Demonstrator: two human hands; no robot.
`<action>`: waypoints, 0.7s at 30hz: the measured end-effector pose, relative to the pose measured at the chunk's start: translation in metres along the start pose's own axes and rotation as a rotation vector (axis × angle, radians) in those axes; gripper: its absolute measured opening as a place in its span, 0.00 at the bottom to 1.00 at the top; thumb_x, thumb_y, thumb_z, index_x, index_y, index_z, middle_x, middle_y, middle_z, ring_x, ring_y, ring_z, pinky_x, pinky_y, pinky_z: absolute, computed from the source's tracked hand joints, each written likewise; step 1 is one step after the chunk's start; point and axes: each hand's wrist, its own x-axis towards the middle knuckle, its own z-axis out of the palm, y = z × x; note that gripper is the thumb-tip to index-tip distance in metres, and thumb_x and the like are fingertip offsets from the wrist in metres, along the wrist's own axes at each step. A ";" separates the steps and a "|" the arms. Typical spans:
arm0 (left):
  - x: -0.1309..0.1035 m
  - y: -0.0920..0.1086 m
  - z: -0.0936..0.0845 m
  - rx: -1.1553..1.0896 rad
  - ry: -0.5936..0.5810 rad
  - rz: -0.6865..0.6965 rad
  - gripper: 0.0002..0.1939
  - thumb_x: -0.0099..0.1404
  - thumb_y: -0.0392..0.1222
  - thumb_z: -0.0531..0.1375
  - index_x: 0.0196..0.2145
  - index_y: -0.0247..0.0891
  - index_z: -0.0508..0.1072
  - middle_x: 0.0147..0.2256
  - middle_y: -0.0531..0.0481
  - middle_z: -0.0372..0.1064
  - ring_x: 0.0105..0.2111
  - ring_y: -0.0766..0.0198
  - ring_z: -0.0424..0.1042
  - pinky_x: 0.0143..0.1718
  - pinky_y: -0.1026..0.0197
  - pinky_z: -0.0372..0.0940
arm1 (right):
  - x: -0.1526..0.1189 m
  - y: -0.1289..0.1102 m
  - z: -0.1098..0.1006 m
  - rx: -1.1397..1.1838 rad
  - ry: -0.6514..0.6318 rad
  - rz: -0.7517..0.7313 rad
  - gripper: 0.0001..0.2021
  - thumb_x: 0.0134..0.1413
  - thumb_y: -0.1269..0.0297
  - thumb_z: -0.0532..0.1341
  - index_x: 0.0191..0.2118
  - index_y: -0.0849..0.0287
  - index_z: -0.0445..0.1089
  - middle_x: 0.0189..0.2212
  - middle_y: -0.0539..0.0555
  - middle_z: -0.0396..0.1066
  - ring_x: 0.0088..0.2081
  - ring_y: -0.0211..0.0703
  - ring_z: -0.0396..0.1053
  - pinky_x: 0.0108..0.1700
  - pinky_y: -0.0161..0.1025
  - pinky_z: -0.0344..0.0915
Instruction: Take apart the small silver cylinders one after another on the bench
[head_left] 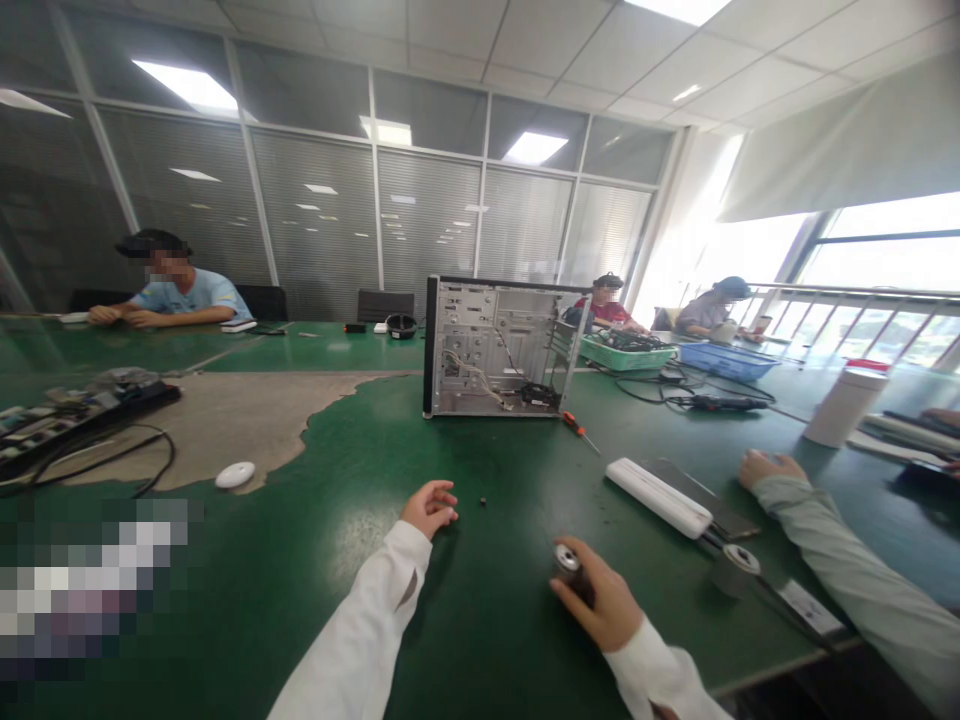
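My right hand is wrapped round a short metal cylinder with a silver top and a dark centre, down at the green table. My left hand is at the tabletop with fingers loosely bent and apart, and nothing shows in it. Just right of its fingertips lies a tiny dark piece, apart from the hand. Beyond both hands stands an open computer case, upright, with loose cables inside. An orange-handled screwdriver lies by its lower right corner.
To the right are a white power strip, a similar cylinder, a white bottle and another person's sleeved arm. A green basket and blue basket stand behind. Circuit boards and a white oval object lie left.
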 end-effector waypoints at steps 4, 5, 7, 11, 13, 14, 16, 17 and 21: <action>0.001 0.000 0.001 -0.020 0.020 0.003 0.19 0.45 0.34 0.58 0.37 0.34 0.62 0.28 0.51 0.65 0.23 0.67 0.69 0.23 0.66 0.61 | -0.049 0.061 -0.057 -0.260 0.190 0.313 0.24 0.42 0.48 0.50 0.44 0.58 0.58 0.33 0.55 0.68 0.32 0.45 0.68 0.33 0.39 0.64; 0.001 0.000 0.001 -0.020 0.022 0.003 0.19 0.45 0.34 0.58 0.37 0.34 0.62 0.28 0.51 0.66 0.23 0.67 0.69 0.22 0.66 0.61 | -0.057 0.077 -0.073 -0.338 0.208 0.391 0.25 0.41 0.47 0.50 0.43 0.57 0.58 0.33 0.55 0.68 0.32 0.46 0.68 0.33 0.40 0.64; 0.001 0.000 0.002 -0.016 0.029 0.000 0.18 0.45 0.34 0.58 0.37 0.33 0.62 0.28 0.51 0.66 0.23 0.68 0.69 0.22 0.66 0.61 | -0.066 0.110 -0.102 -0.459 0.199 0.508 0.26 0.39 0.45 0.49 0.42 0.58 0.59 0.33 0.57 0.67 0.32 0.50 0.68 0.33 0.43 0.64; 0.002 -0.001 0.001 -0.022 0.036 -0.005 0.18 0.45 0.33 0.57 0.37 0.33 0.62 0.27 0.51 0.66 0.23 0.68 0.69 0.23 0.66 0.61 | -0.068 0.160 -0.139 -0.559 0.174 0.662 0.26 0.38 0.46 0.50 0.42 0.58 0.58 0.34 0.61 0.67 0.34 0.54 0.68 0.34 0.46 0.64; 0.002 -0.001 0.001 -0.025 0.035 -0.006 0.18 0.45 0.33 0.58 0.37 0.33 0.62 0.27 0.51 0.66 0.23 0.68 0.69 0.23 0.66 0.61 | -0.063 0.175 -0.146 -0.551 0.164 0.680 0.25 0.38 0.47 0.50 0.42 0.57 0.58 0.34 0.60 0.67 0.33 0.54 0.68 0.34 0.46 0.64; 0.002 -0.001 0.001 -0.025 0.035 -0.008 0.18 0.44 0.33 0.58 0.37 0.33 0.63 0.27 0.51 0.66 0.23 0.68 0.69 0.23 0.66 0.61 | -0.060 0.179 -0.146 -0.536 0.156 0.666 0.25 0.37 0.48 0.51 0.42 0.56 0.57 0.34 0.60 0.67 0.33 0.53 0.68 0.34 0.46 0.64; 0.002 0.000 0.000 -0.022 0.037 -0.015 0.19 0.44 0.34 0.58 0.37 0.33 0.63 0.27 0.50 0.66 0.23 0.68 0.69 0.23 0.66 0.61 | -0.054 0.182 -0.142 -0.509 0.153 0.612 0.26 0.36 0.49 0.51 0.44 0.56 0.56 0.34 0.58 0.67 0.33 0.52 0.68 0.34 0.45 0.64; 0.002 0.000 0.001 -0.023 0.038 -0.018 0.19 0.44 0.34 0.59 0.37 0.33 0.63 0.27 0.50 0.67 0.23 0.67 0.69 0.23 0.66 0.61 | -0.051 0.182 -0.139 -0.499 0.158 0.580 0.27 0.36 0.49 0.51 0.44 0.57 0.56 0.34 0.57 0.66 0.33 0.51 0.68 0.35 0.45 0.64; 0.002 0.001 0.001 -0.034 0.046 -0.023 0.19 0.43 0.35 0.59 0.37 0.33 0.63 0.27 0.50 0.67 0.23 0.67 0.69 0.23 0.66 0.61 | -0.044 0.172 -0.130 -0.497 0.220 0.459 0.29 0.37 0.52 0.50 0.48 0.59 0.53 0.36 0.57 0.65 0.34 0.50 0.67 0.36 0.45 0.64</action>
